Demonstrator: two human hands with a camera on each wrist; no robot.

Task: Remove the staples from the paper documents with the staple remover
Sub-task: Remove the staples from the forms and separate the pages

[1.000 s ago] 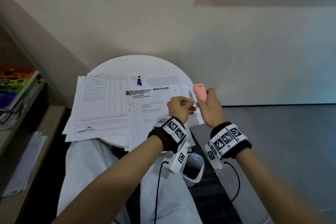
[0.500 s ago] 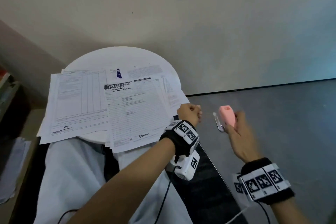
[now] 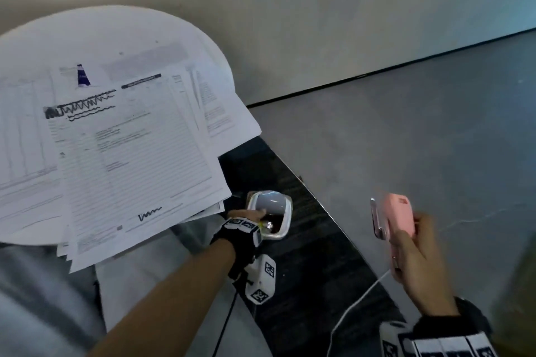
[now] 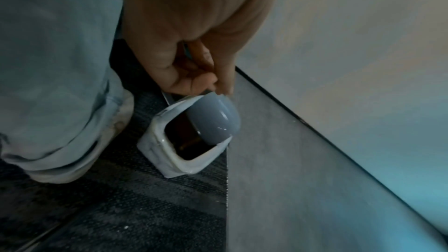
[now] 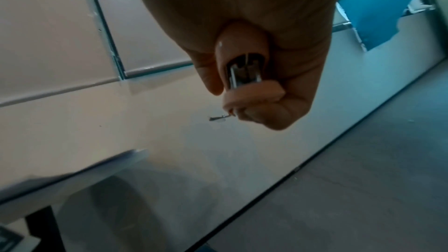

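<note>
head: my left hand down at small bin on the floor, below desk edge; papers up-left on the desk; staple remover upright in my right hand, well right of the papers.
left wrist: fingers pinched together over bin opening, swing lid tilted; staple too small to see.
right wrist: fingers clamped on remover, metal claws facing outward.
next: left nearer the papers, I judge.
</note>
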